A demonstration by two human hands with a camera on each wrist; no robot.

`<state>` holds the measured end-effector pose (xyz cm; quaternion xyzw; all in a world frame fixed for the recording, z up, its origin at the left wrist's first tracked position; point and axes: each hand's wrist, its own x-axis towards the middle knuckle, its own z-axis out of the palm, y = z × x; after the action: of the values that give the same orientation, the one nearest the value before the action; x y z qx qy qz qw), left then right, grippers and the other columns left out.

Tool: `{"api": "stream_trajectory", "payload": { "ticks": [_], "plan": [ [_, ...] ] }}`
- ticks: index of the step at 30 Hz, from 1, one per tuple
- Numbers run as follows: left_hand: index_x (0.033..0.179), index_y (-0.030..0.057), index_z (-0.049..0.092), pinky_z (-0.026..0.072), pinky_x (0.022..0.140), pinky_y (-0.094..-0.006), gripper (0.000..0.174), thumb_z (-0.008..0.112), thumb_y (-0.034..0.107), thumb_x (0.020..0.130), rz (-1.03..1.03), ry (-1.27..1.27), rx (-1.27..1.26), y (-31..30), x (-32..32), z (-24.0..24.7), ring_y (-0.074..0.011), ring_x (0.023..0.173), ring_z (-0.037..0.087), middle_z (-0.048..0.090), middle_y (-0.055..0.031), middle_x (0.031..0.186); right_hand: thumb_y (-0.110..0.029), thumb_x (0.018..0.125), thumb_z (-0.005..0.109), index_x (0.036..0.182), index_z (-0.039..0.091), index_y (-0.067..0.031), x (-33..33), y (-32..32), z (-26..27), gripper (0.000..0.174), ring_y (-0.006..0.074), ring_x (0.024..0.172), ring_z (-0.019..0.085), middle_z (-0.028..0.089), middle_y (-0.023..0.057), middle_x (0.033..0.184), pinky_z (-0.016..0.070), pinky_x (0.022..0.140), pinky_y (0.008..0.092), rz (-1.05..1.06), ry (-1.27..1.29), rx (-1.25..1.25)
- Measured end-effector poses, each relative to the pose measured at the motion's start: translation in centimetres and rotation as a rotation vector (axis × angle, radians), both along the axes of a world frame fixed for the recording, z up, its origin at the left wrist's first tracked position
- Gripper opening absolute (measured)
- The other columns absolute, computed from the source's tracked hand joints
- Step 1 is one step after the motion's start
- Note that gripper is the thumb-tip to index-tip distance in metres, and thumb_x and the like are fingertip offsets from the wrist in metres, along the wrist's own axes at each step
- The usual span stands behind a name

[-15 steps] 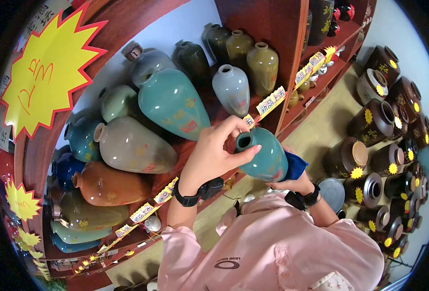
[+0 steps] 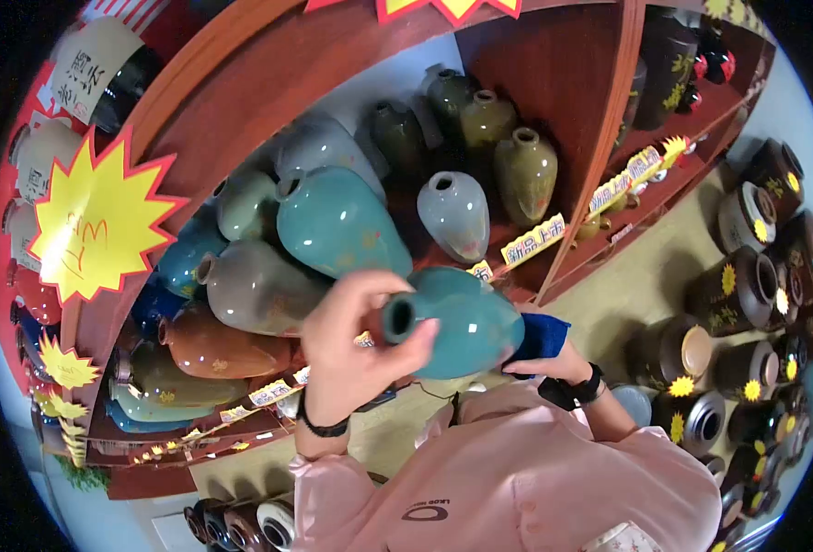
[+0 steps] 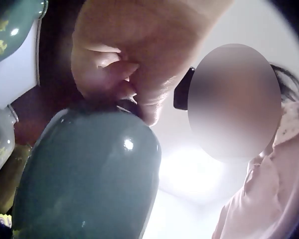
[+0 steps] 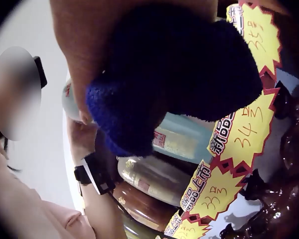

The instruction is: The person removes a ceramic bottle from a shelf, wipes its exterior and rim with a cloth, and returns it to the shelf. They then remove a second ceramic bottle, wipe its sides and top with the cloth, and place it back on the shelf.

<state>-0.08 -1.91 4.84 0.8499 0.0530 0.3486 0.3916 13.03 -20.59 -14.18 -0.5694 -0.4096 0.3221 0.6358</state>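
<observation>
A teal vase (image 2: 471,322) lies tilted between both hands, its mouth toward the left in the head view. My left hand (image 2: 356,345) grips it around the neck, with the thumb beside the rim. In the left wrist view, that hand's fingers (image 3: 122,79) curl at the narrow end, above the vase's glossy body (image 3: 89,174). My right hand (image 2: 563,363) holds a dark blue cloth (image 2: 544,336) against the vase's base. The right wrist view shows the cloth (image 4: 124,114) covering most of the right hand (image 4: 79,45), whose fingertips are largely hidden.
A wooden shelf (image 2: 590,120) beyond the hands bears several vases, including a larger teal one (image 2: 337,221) and a pale one (image 2: 454,216). Yellow labels (image 2: 532,241) line its edge. Dark jars (image 2: 733,285) stand on the floor at right.
The vase and left hand have moved left and lower in the head view, and the vase lies closer to level. The head view itself has shifted. Both hands keep their holds.
</observation>
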Motion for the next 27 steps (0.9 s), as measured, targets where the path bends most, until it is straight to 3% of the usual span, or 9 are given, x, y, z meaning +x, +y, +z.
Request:
{"api": "stream_trajectory", "payload": {
  "ticks": [1, 4, 5, 9, 14, 17, 21, 25, 27],
  "plan": [
    [0.09, 0.0047, 0.057, 0.0316, 0.045, -0.0183, 0.029, 0.072, 0.014, 0.068, 0.091, -0.004, 0.054, 0.2, -0.4, 0.8, -0.0022, 0.052, 0.04, 0.05, 0.0032, 0.068, -0.018, 0.063, 0.08, 0.119, 0.046, 0.0029, 0.8, -0.1, 0.1, 0.069, 0.0214, 0.104, 0.052, 0.053, 0.0132, 0.114, 0.0422, 0.087, 0.0308, 0.014, -0.064, 0.04],
    [0.092, 0.0003, 0.056, 0.0304, 0.053, -0.0169, 0.024, 0.065, 0.014, 0.074, 0.291, -0.169, 0.065, 0.5, -0.7, 2.0, -0.0038, 0.061, 0.038, 0.05, 0.0006, 0.081, -0.012, 0.066, 0.078, 0.119, 0.046, 0.003, 2.2, -1.0, -0.5, 0.064, 0.016, 0.102, 0.053, 0.056, 0.0104, 0.111, 0.0437, 0.085, 0.0271, 0.094, 0.248, 0.021],
    [0.091, 0.0001, 0.055, 0.0307, 0.055, -0.0173, 0.024, 0.063, 0.017, 0.076, 0.358, -0.241, 0.022, 0.4, -0.3, 2.3, -0.0046, 0.063, 0.038, 0.049, 0.0002, 0.081, -0.005, 0.07, 0.074, 0.121, 0.045, 0.0028, 2.6, -1.2, -0.2, 0.059, 0.0132, 0.098, 0.055, 0.058, 0.008, 0.108, 0.0447, 0.083, 0.0258, 0.084, 0.27, 0.077],
    [0.089, 0.0011, 0.051, 0.0329, 0.062, -0.0182, 0.023, 0.051, 0.024, 0.086, 0.632, -0.462, 0.052, 0.9, 0.9, 3.7, -0.0063, 0.067, 0.042, 0.048, 0.0, 0.078, 0.0, 0.072, 0.07, 0.121, 0.045, 0.0021, 5.5, -1.9, -0.7, 0.055, 0.013, 0.097, 0.056, 0.058, 0.0076, 0.108, 0.0461, 0.081, 0.0269, 0.15, 0.371, 0.065],
    [0.089, 0.0023, 0.052, 0.0372, 0.06, -0.0197, 0.015, 0.049, 0.017, 0.088, 0.712, -0.59, -0.056, 1.4, 2.2, 3.4, -0.0059, 0.067, 0.045, 0.051, -0.0004, 0.077, 0.002, 0.075, 0.066, 0.119, 0.047, -0.0014, 7.9, -1.7, -0.8, 0.048, 0.0068, 0.079, 0.056, 0.058, 0.0043, 0.106, 0.0469, 0.061, 0.0209, 0.221, 0.38, 0.048],
    [0.091, 0.0023, 0.052, 0.0371, 0.055, -0.017, 0.012, 0.051, 0.014, 0.088, 0.754, -0.602, -0.041, 1.9, 2.4, 2.9, -0.0052, 0.064, 0.046, 0.052, -0.0001, 0.076, 0.001, 0.077, 0.065, 0.117, 0.049, -0.0024, 9.1, -1.8, 0.1, 0.044, 0.0029, 0.07, 0.052, 0.059, 0.0015, 0.1, 0.0425, 0.052, 0.0178, 0.263, 0.393, -0.005],
    [0.089, 0.0039, 0.05, 0.0369, 0.048, -0.0177, 0.009, 0.05, 0.013, 0.091, 0.74, -0.743, -0.082, 2.4, 4.5, 2.9, -0.0039, 0.06, 0.046, 0.05, 0.0015, 0.071, -0.002, 0.078, 0.065, 0.116, 0.05, -0.0018, 10.4, -2.5, 0.0, 0.041, 0.0026, 0.07, 0.052, 0.059, 0.0, 0.097, 0.0429, 0.054, 0.0177, 0.253, 0.352, 0.021],
    [0.089, 0.0045, 0.051, 0.0368, 0.053, -0.0176, 0.01, 0.052, 0.014, 0.09, 0.84, -0.68, -0.139, 1.9, 6.0, 2.9, -0.0037, 0.062, 0.044, 0.049, 0.0024, 0.071, -0.004, 0.079, 0.065, 0.115, 0.051, -0.0013, 11.6, -3.3, -0.2, 0.039, 0.0031, 0.072, 0.052, 0.059, -0.0001, 0.096, 0.0435, 0.056, 0.0177, 0.241, 0.336, -0.001],
    [0.088, 0.0038, 0.051, 0.0366, 0.056, -0.0182, 0.01, 0.054, 0.013, 0.089, 0.857, -0.648, 0.01, 2.6, 6.7, 2.6, -0.0038, 0.064, 0.044, 0.049, 0.0016, 0.072, -0.005, 0.078, 0.065, 0.114, 0.052, -0.0009, 12.0, -3.6, -0.5, 0.038, 0.0032, 0.074, 0.052, 0.06, -0.0002, 0.095, 0.044, 0.058, 0.0178, 0.212, 0.287, 0.015]
  ]
}}
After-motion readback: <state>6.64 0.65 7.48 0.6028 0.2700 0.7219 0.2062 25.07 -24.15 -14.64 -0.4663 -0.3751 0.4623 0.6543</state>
